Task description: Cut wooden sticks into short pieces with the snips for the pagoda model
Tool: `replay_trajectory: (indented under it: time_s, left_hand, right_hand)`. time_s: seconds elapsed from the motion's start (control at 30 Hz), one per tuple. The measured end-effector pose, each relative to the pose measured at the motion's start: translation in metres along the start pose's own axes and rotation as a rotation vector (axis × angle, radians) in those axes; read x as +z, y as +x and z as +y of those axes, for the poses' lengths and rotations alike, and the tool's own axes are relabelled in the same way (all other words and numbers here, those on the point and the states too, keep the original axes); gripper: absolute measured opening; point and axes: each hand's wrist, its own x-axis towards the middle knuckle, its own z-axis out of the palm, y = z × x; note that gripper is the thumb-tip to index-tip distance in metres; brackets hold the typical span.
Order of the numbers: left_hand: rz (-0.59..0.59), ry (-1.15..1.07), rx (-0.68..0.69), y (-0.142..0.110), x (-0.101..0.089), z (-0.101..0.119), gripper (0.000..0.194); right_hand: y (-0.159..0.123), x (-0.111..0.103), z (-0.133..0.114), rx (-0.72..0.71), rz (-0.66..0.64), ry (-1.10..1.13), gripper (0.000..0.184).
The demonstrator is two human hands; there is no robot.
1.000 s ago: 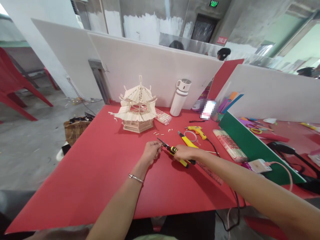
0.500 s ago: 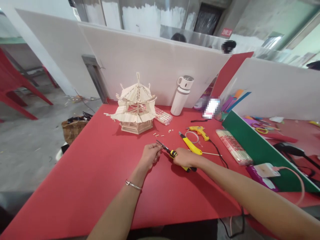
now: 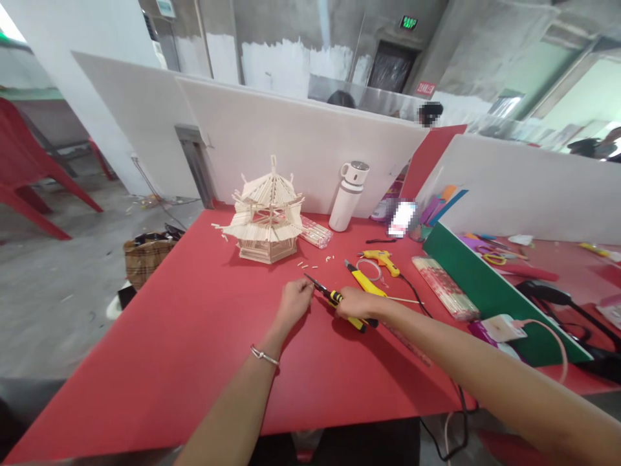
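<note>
My right hand [image 3: 356, 303] is closed around the yellow-and-black handles of a pair of long-nose pliers [image 3: 321, 288]. Their dark, narrow jaws point up and left. Beside the jaws, my left hand [image 3: 297, 298] is closed in a pinch, and whatever its fingertips hold is too small to make out. Short cut stick pieces [image 3: 306, 265] lie on the red table just beyond the jaws. Behind them stands a pagoda model [image 3: 270, 220] built of pale wooden sticks. A yellow utility knife [image 3: 365, 279] lies just past my right hand.
A yellow glue gun [image 3: 382, 261] lies beyond the knife, its black cord trailing right. Bundled sticks [image 3: 445, 287] lie by a green divider [image 3: 478, 285]. A white thermos [image 3: 348, 197] and a lit phone [image 3: 402, 219] stand at the back. White panels [image 3: 272, 126] enclose the table.
The camera view has tilted up and shifted slightly. Both hands and the pliers stay nearly in the same place over the table.
</note>
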Motion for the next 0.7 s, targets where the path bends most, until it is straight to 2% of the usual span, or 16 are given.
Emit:
replay_trajectory:
  time_s: [0.13,0.33,0.7]
  left_hand:
    - [-0.022,-0.153,-0.111,-0.002,0.002,0.005,0.02]
    - [-0.04,-0.235,-0.179,-0.004,0.003,0.01,0.023]
    - [-0.058,-0.462,-0.301,-0.007,0.003,0.016,0.021]
  right_hand:
    - [0.002,0.0,0.004,-0.024,-0.015,0.039,0.011]
    - [0.0,-0.004,0.005,-0.064,-0.066,0.093,0.008]
    - [0.0,-0.006,0.002,-0.03,-0.065,0.105,0.009]
